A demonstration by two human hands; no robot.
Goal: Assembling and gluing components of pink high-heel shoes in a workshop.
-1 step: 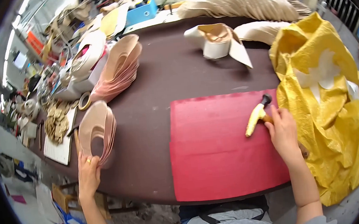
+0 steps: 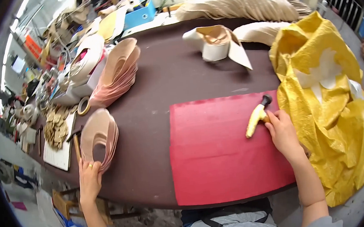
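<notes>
At the table's left, my left hand (image 2: 90, 178) pinches the near end of a small stack of pinkish-beige, open-centred shoe-upper pieces (image 2: 111, 139). Beside that stack lies a second hammer (image 2: 77, 146) with a wooden handle, partly hidden by the pieces and my fingers. Over on the right, my right hand (image 2: 284, 132) is closed round the handle of a hammer (image 2: 256, 118). Its head has a black striking face and a yellow-covered tail, and sits over a red sheet (image 2: 217, 166). Most of that handle is hidden in my grip.
A crumpled yellow sack (image 2: 336, 143) borders the red sheet on the right. Behind are a curled white strip (image 2: 217, 52) and long rows of beige pieces (image 2: 237, 8). A larger pink stack (image 2: 116, 76), a tape roll (image 2: 83, 105) and small tan pieces (image 2: 56, 126) stand at left.
The whole view has shifted slightly. The small stack in my left hand sits a little nearer to me, showing more of the hammer beside it. My right hand keeps its hold.
</notes>
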